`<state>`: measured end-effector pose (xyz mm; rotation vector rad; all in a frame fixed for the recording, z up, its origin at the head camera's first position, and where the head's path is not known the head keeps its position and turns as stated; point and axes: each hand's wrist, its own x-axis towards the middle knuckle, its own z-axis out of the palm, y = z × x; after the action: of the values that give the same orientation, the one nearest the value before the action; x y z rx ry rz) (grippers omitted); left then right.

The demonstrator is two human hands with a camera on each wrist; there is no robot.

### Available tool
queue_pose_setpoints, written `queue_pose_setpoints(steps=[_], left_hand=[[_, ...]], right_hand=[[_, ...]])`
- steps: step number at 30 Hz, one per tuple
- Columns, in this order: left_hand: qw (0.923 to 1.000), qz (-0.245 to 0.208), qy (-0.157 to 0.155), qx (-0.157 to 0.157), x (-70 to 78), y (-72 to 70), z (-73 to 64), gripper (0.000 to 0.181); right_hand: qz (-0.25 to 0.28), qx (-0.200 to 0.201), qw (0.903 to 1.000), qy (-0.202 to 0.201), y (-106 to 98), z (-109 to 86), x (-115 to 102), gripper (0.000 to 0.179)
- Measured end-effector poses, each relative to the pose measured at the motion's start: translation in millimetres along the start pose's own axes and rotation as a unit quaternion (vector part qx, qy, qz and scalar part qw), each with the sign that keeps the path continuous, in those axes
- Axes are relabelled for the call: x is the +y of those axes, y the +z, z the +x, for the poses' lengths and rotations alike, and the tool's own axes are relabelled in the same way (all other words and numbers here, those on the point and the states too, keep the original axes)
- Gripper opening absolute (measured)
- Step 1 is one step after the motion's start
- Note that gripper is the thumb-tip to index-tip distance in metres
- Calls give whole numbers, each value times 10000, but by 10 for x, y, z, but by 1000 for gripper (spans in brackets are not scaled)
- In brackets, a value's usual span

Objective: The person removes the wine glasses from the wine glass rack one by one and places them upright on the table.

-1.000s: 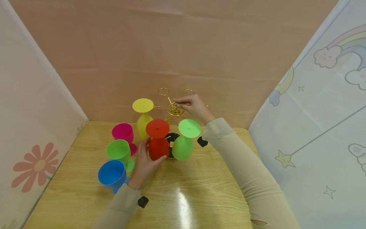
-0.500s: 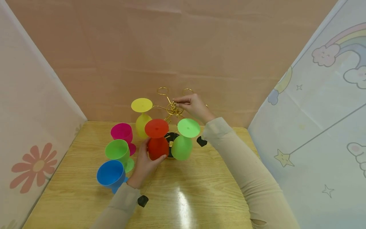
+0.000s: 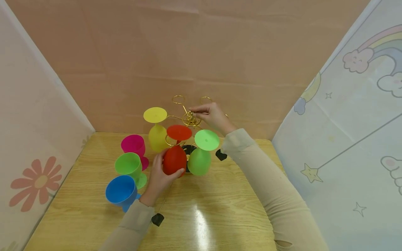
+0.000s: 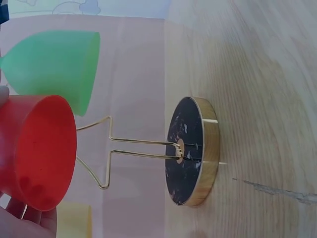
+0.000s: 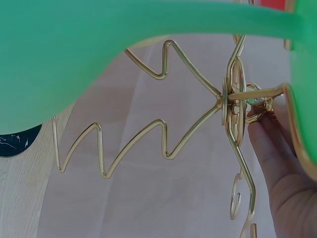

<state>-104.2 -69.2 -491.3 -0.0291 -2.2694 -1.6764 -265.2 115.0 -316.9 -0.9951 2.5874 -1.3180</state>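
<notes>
My left hand [image 3: 159, 177] grips the bowl of a red plastic goblet [image 3: 174, 160], held upside down and tilted. A gold wire ring shows just under the goblet's foot, around or beside its stem; which, I cannot tell. At the top of the gold wire rack [image 3: 191, 120], the fingers of my right hand [image 3: 213, 116] pinch the small centre knob. A light green goblet [image 3: 200, 162] and a yellow goblet [image 3: 157, 137] hang upside down from the rack. In the left wrist view, the rack's round black base [image 4: 185, 148] with a gold rim stands on the table.
Upright on the left of the wooden table [image 3: 220, 212] stand a pink goblet [image 3: 134, 143], a green goblet [image 3: 128, 164] and a blue goblet [image 3: 121, 190]. Bare rack rings [image 3: 178, 99] point toward the back wall. Patterned side walls flank the table.
The red goblet has tilted, its foot shifting right and away from me, and a gold ring has come into sight beneath the foot. My right hand stays at the rack's top.
</notes>
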Motion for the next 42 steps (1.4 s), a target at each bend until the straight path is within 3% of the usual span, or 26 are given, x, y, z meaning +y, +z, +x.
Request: queue_pose_setpoints(steps=[16,35,42], left_hand=[[9996,23,-263,137,72,-25,37,83],[9963,70,-719,475,31,-67,72,83],[9961,58,-731,483,19,-75,59,84]], right_hand=[[124,4,9999,51,13,8,-9,27],[114,-14,9999,43,23,14,-30,27],[96,-15,9999,75,12,16,-16,27]])
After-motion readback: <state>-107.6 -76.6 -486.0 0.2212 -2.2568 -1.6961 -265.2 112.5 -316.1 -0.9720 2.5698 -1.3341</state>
